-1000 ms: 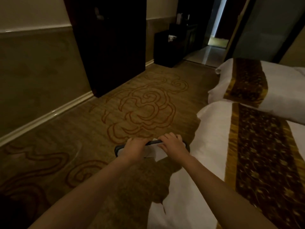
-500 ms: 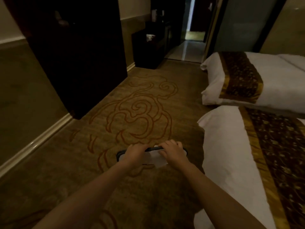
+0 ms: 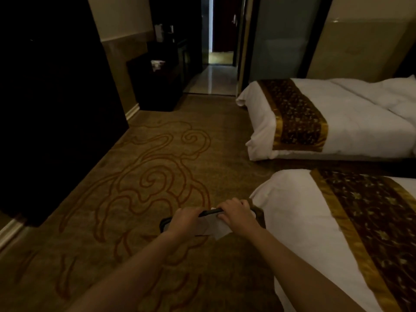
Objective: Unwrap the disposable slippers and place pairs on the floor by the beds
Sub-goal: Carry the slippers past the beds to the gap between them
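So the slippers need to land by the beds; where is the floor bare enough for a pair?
Bare carpet runs between the dark cabinet and both beds, widest off the near bed's foot. The strip between near bed and far bed is narrow and shadowed. Both hands hold the wrapped slippers by the near bed's corner.

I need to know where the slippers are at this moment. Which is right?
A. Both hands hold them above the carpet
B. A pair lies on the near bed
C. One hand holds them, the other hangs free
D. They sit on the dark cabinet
A: the left hand and right hand both grip the slippers above the carpet, beside the near bed.
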`<state>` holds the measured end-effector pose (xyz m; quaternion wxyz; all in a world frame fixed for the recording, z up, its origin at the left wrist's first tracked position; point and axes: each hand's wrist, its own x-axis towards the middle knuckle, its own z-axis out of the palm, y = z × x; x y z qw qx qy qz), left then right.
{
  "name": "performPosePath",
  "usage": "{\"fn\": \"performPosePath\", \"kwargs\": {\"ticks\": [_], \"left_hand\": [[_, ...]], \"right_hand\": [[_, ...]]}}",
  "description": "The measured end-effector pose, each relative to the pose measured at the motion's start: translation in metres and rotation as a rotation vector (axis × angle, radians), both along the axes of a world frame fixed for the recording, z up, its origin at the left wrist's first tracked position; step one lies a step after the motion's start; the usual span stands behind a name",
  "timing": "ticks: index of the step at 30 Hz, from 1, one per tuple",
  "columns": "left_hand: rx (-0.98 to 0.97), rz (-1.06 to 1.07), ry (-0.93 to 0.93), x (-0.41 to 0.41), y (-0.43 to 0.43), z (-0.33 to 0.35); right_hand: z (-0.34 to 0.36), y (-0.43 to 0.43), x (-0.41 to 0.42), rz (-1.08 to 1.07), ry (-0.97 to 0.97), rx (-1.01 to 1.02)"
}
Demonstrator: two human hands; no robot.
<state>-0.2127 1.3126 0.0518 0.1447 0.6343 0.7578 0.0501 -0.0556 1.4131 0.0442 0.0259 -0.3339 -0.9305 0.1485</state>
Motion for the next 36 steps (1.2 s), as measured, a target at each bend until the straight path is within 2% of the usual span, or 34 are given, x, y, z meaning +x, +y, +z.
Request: {"fn": "performPosePath", "kwargs": {"ticks": [7, 10, 18, 27, 36], "left_hand": [[-0.047, -0.035, -0.047, -0.067, 0.162, 0.010], [-0.045, -0.106, -0.006, -0.090, 0.240, 0.007], [-0.020, -0.325, -0.060, -0.134, 0.467, 0.009], [-0.041, -0.546, -0.147, -0.088, 0.675, 0.015], [-0.104, -0.634, -0.208, -0.003, 0.858, -0.012]], "right_hand": [[0.005, 0.152, -0.059, -0.041, 0.014, 0.027], [-0.001, 0.219, -0.079, -0.115, -0.001, 0.020], [0.005, 0.407, -0.108, -0.348, -0.007, 0.003], [0.011, 0.570, -0.059, -0.592, -0.007, 0.011], [-0.016, 0.736, 0.021, -0.713, -0.066, -0.062]]}}
